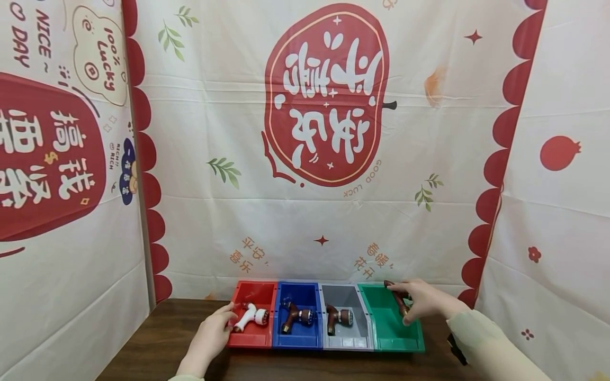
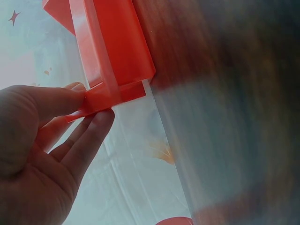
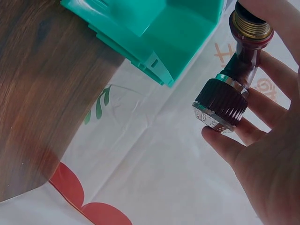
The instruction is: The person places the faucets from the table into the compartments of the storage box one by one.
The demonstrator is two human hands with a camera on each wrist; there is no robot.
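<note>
My left hand (image 1: 214,329) pinches the side edge of the red bin (image 2: 126,42), thumb on one side and fingertips beneath in the left wrist view. A white faucet (image 1: 248,317) with a ridged knob lies in that bin. My right hand (image 1: 425,299) holds a dark brown faucet (image 3: 246,65) above the right side of the green bin (image 1: 387,315). Its brass thread and ribbed black-looking knob show in the right wrist view, with fingers along it. Brown faucets lie in the blue bin (image 1: 312,296) and in the grey bin (image 1: 340,296).
The bins stand side by side in a row on a dark wooden table (image 1: 157,338). Right behind them hangs a printed cloth (image 1: 295,222), with more cloth walls on the left and right. The table's rounded corner shows in the right wrist view.
</note>
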